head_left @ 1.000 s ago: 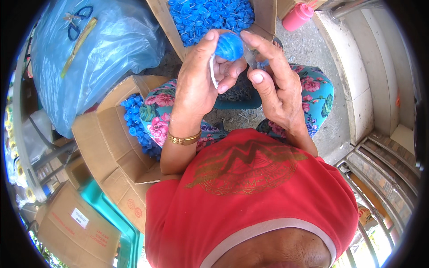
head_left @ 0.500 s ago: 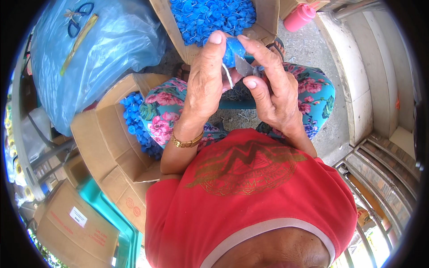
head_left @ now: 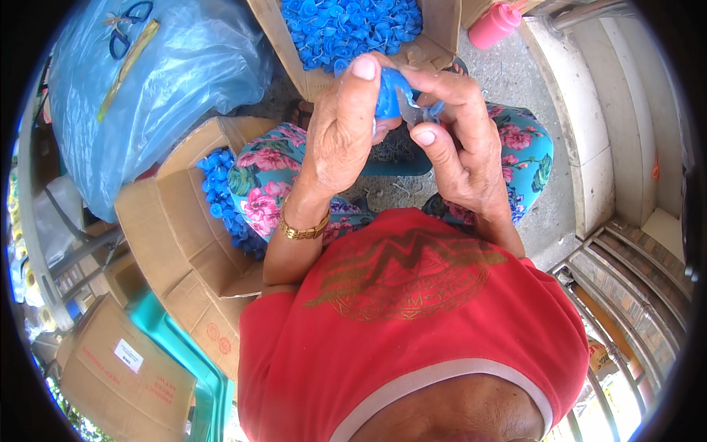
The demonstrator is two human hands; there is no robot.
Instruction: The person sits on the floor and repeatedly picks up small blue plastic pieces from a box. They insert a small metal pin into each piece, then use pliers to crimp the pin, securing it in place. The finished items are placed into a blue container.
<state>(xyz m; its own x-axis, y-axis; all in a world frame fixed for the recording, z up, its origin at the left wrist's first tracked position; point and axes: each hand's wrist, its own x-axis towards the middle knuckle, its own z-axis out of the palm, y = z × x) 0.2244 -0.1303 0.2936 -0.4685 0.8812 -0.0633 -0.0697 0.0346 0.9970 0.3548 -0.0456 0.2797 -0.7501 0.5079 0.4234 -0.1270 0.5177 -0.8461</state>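
Note:
My left hand point(head_left: 342, 132) is closed around a small rounded blue piece point(head_left: 387, 99), waxy in look, held over my lap with the thumb on its near side. Between the thumb and forefinger of my right hand point(head_left: 469, 151) is a thin grey blade point(head_left: 414, 115), pinched at its right end. Its left edge meets the side of the blue piece, and curled blue shavings point(head_left: 433, 112) cling near the right fingers. The far fingers of both hands are partly hidden.
Beyond my hands stands a cardboard box point(head_left: 442, 33) full of blue cup-like pieces point(head_left: 350, 33). Another open carton point(head_left: 173, 214) at my left holds more blue pieces point(head_left: 221, 195). Scissors point(head_left: 121, 40) lie on a blue plastic bag point(head_left: 177, 81). A pink bottle point(head_left: 495, 26) stands far right.
The blue piece has turned in my left hand, and the white string hanging from it is mostly out of sight. My right hand has shifted slightly right with the blade; more shavings show.

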